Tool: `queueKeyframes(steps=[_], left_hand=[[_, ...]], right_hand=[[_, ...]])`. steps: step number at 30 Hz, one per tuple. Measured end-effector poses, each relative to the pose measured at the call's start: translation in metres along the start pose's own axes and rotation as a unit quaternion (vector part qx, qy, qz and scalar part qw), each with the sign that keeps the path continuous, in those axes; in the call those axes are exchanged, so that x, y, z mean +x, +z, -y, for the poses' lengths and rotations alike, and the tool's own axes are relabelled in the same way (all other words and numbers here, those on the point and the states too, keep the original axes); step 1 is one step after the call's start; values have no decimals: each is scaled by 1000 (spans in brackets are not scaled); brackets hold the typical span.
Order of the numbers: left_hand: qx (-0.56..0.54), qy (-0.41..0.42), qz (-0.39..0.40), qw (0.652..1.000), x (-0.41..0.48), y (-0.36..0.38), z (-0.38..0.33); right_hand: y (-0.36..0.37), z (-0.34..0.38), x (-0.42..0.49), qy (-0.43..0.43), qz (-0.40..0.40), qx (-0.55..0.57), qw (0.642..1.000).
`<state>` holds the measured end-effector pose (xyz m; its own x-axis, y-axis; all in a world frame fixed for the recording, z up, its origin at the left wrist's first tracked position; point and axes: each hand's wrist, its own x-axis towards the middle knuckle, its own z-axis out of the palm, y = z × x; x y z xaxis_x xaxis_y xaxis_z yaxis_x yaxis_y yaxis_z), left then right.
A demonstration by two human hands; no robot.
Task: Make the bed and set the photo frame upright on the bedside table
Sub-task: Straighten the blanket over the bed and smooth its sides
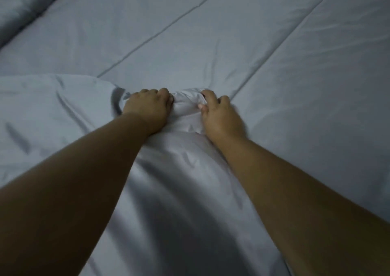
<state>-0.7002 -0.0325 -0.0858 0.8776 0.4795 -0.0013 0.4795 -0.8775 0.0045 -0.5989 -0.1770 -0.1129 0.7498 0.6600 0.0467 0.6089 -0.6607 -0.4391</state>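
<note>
The left grip (147, 109) and right grip (219, 115) are each clenching the bunched edge of the grey duvet (185, 107). They are sitting close together, apparently gathering cloth for hauling it up the bed. Beyond the grips, the flat quilted bed surface (232, 33) is offering open room, and a pillow (19, 8) is lying far beyond-left. The photo frame and bedside table are not showing.

**Blanket (186, 107) bunched on the bed (242, 35)**

The left grip (147, 107) and right grip (220, 115), near each other, clutch a raised fold of grey blanket. Beyond them, diagonal seams cross the bed's quilted surface. A pillow (19, 3) lies at top left.
</note>
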Motion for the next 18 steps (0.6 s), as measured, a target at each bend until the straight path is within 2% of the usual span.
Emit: queueKeyframes(steps=[6,12,18], left_hand=[[19,34,35,999,-113,-33,7],[56,46,6,997,-145,-50,-2],[46,82,-35,995,-181,-69,-10]], right_hand=[[-14,42,-110,3,22,9,1000],[-38,50,-150,13,-2,17,1000],[-65,58,-202,29,-26,26,999]])
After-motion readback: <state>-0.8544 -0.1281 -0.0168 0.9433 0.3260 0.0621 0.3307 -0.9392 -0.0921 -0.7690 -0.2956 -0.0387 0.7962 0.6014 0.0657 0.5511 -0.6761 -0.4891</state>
